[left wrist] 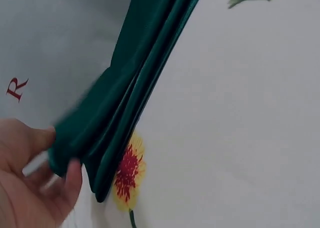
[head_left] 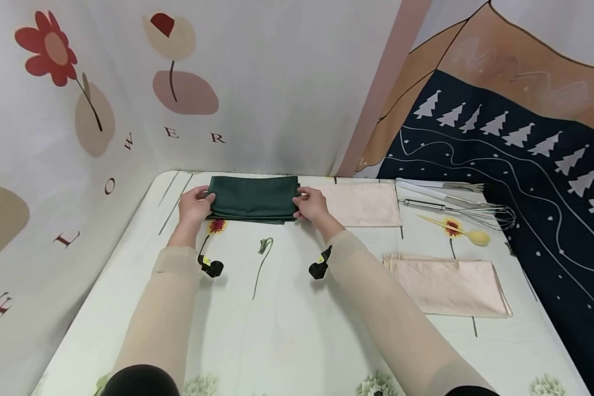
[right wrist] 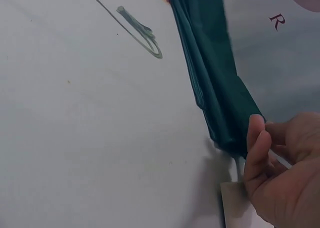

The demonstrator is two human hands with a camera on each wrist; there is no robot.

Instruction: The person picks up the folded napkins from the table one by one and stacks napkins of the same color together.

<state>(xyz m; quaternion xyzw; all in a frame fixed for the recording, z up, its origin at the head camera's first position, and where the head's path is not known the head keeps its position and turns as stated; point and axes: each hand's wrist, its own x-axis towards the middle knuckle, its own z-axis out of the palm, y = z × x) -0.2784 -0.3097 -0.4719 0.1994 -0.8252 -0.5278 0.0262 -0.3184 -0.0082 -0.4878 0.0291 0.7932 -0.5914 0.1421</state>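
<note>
A folded dark green cloth [head_left: 254, 198] lies at the back of the table, its layers stacked along the front edge. My left hand [head_left: 194, 204] pinches its left end between thumb and fingers; in the left wrist view the cloth [left wrist: 117, 98] bunches a little there. At the opposite end my right hand [head_left: 312, 203] grips the right edge, also seen in the right wrist view, where the fingers [right wrist: 257, 138] curl at the cloth's corner. Directly right of the green cloth lies a folded pale pink cloth [head_left: 363, 204].
Another folded pink cloth [head_left: 447, 287] lies nearer on the right. Behind it are a yellow spoon [head_left: 477, 237], a metal whisk [head_left: 475, 212] and a white-handled utensil [head_left: 423, 190]. A flower-printed white tablecloth [head_left: 277, 341] covers the table; a printed curtain [head_left: 277, 82] hangs behind.
</note>
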